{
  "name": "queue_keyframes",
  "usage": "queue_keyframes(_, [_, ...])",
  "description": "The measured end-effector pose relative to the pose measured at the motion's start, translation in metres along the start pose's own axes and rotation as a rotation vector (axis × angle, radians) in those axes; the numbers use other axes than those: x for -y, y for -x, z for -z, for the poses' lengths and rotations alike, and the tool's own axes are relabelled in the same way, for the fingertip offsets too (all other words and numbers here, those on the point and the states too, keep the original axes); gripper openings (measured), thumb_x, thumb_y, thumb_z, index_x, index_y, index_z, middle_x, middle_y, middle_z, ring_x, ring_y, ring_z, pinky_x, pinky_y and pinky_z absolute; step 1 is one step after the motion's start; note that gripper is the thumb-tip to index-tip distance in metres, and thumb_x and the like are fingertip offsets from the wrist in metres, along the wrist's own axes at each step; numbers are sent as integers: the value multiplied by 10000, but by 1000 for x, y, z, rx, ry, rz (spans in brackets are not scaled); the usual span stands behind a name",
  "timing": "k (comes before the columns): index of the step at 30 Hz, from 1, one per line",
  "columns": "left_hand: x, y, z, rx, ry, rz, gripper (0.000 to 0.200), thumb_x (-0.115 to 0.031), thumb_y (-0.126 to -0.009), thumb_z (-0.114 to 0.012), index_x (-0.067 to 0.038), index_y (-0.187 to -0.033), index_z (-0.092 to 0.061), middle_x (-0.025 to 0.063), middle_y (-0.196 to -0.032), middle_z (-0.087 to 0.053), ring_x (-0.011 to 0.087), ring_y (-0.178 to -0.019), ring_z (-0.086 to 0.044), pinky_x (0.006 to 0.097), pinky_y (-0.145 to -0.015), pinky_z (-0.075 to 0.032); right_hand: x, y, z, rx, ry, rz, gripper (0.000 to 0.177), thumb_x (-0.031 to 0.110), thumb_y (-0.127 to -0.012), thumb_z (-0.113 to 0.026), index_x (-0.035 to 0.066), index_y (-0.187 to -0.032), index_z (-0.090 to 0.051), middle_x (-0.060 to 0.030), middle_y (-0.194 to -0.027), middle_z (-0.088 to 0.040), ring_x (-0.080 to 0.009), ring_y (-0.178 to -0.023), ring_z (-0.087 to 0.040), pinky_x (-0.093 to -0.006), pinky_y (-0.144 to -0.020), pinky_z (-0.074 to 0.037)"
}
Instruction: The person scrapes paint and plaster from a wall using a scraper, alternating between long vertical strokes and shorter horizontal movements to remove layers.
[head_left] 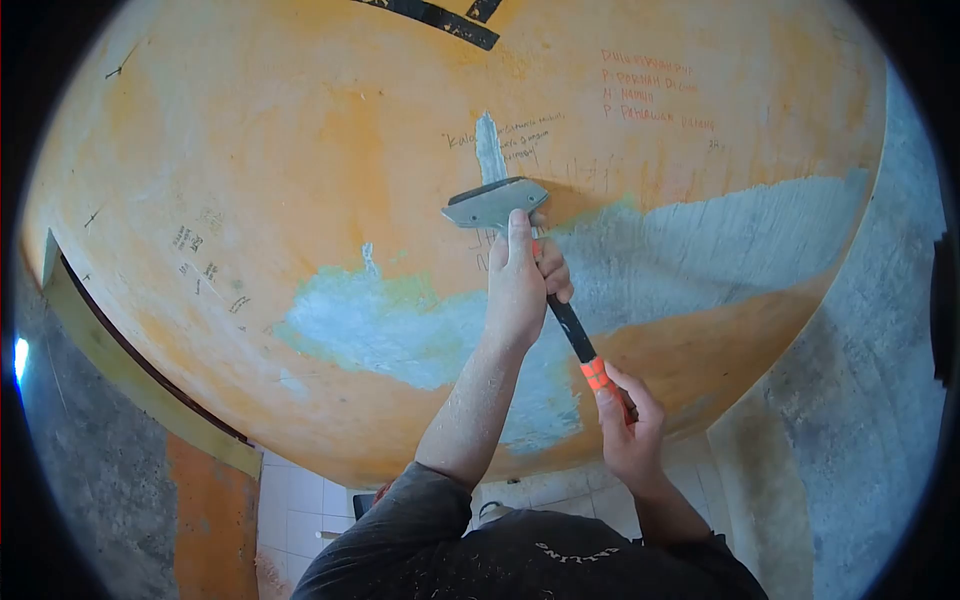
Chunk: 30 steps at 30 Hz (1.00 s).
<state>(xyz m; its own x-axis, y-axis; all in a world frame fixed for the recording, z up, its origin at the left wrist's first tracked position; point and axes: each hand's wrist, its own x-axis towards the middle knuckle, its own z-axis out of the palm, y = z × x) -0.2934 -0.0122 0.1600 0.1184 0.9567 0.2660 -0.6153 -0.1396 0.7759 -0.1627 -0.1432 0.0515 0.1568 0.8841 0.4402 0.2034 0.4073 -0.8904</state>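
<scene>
A long-handled wall scraper [495, 205] with a wide grey metal head lies against an orange painted wall [300, 150]. My left hand [520, 260] is closed around the upper handle just below the head, its thumb lying along the metal. Lower down, my right hand [632, 410] wraps the orange-and-black grip at the handle's end. Directly above the head runs a narrow bare strip [489, 145], pale blue-grey, through some handwriting. Larger scraped patches [370, 320] show left of and below my hands, and another wide bare area [740, 240] stretches to the right.
Red handwriting [650, 90] marks the upper right of the wall, and a black stripe [440, 20] crosses the top. Grey rough walls [860, 400] flank the right side. At lower left is a door frame edge [150, 385]. White floor tiles [300, 500] show below.
</scene>
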Motion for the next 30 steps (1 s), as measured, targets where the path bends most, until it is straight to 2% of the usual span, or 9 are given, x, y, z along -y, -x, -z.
queue_keyframes(3, [15, 5, 20, 70, -7, 11, 375, -483, -1041, -381, -152, -865, -362, -55, -586, -267, 79, -467, -292, 254, -452, -305, -6, 14, -6, -41, -17, 39, 305, 110, -956, -605, -49, -1217, -611, -63, -861, -648, -66, -699, -530, -226, -624, -439])
queue_keyframes(4, [20, 11, 21, -5, -38, 48, 381, -482, -1040, -384, -148, -858, -357, -56, -586, -269, 79, -471, -293, 256, -452, -304, -10, 18, -7, -48, -14, 58, 305, 110, -956, -605, -49, -1217, -611, -63, -861, -648, -66, -699, -530, -226, -624, -439])
queue_keyframes(6, [19, 11, 15, 7, -46, 33, 374, -482, -1041, -382, -145, -877, -376, -56, -586, -272, 78, -473, -296, 256, -454, -306, -16, 21, -11, -50, -48, 84, 286, 98, -965, -572, -52, -1207, -600, 28, -713, -518, -24, -603, -433, -203, -531, -345])
queue_keyframes(7, [19, 11, 13, -5, -53, 48, 370, -481, -1041, -381, -142, -895, -395, -56, -586, -275, 77, -475, -299, 256, -455, -308, -13, 15, -9, -54, -49, 90, 286, 98, -965, -572, -52, -1207, -600, 28, -713, -518, -24, -603, -433, -203, -531, -345])
queue_keyframes(9, [14, 0, 8, -46, -59, 29, 355, -477, -1043, -377, -137, -970, -446, -55, -586, -281, 77, -475, -299, 256, -461, -314, -2, 7, -3, -24, -32, 22, 313, 114, -953, -610, -54, -1217, -609, -78, -875, -670, -63, -715, -546, -232, -637, -451])
queue_keyframes(12, [3, -4, 5, 43, -22, -40, 353, -470, -1048, -366, -134, -1063, -474, -56, -593, -290, 80, -485, -314, 256, -466, -312, -2, -2, 1, 3, -3, 6, 310, 106, -944, -613, -53, -1210, -612, -107, -924, -691, -72, -754, -577, -240, -672, -471])
queue_keyframes(16, [25, 15, 22, -22, -33, 48, 348, -477, -1046, -365, -143, -1073, -460, -47, -590, -290, 88, -475, -315, 262, -460, -323, -23, 22, -4, -28, -53, 47, 313, 127, -938, -625, -48, -1197, -618, -106, -919, -689, -78, -735, -576, -234, -659, -467])
queue_keyframes(20, [13, 0, 13, 12, -57, -11, 358, -477, -1046, -363, -130, -1026, -451, -47, -591, -286, 90, -479, -322, 266, -461, -329, -15, 9, -3, -31, -84, 31, 312, 129, -938, -625, -51, -1194, -618, -119, -934, -693, -83, -748, -590, -231, -672, -472])
queue_keyframes(30, [14, 7, 9, -9, -68, -8, 374, -499, -1042, -352, -139, -1072, -449, -52, -594, -274, 78, -484, -315, 261, -464, -319, -11, 8, -4, -37, -67, 66, 315, 138, -947, -623, -47, -1202, -617, -46, -773, -628, -64, -627, -497, -240, -567, -420])
